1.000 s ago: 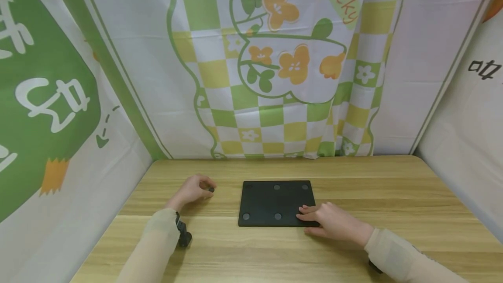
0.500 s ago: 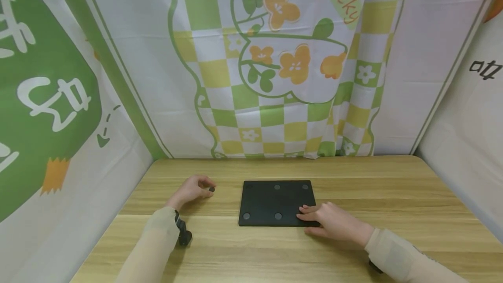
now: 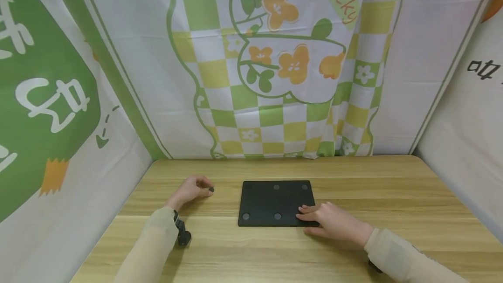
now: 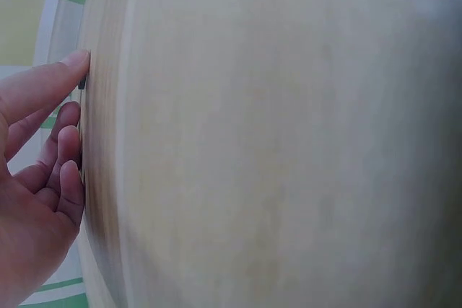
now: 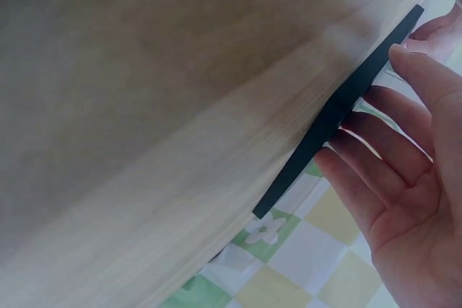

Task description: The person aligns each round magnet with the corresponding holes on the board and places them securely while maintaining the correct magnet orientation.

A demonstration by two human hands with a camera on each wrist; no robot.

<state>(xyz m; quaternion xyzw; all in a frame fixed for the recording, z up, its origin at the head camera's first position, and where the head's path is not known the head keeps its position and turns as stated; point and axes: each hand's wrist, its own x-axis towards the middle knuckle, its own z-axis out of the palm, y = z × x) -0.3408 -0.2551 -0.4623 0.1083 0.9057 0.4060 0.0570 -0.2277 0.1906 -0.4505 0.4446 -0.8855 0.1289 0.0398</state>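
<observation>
In the head view a flat black board point(image 3: 267, 202) lies on the table, with several small round grey pads point(image 3: 277, 216) along its far and near edges. Its far left corner bears only a darker round spot. My right hand point(image 3: 334, 222) rests on the near right corner, fingers fairly straight on top and thumb by the near edge, covering that corner. Left of the board, my left hand point(image 3: 191, 191) pinches a small dark round disc point(image 3: 211, 189) between thumb and forefinger, close to the tabletop. Only a dark sliver of the disc point(image 4: 81, 84) shows in the left wrist view.
The wooden table point(image 3: 251, 257) runs back to a printed curtain point(image 3: 283, 125) with green and yellow checks. White and green cloth walls point(image 3: 129, 143) stand at both sides. A small black device point(image 3: 183, 235) is strapped to the left wrist.
My left hand has shifted very slightly to the left with the disc between its fingertips. The right hand and the board have kept their places.
</observation>
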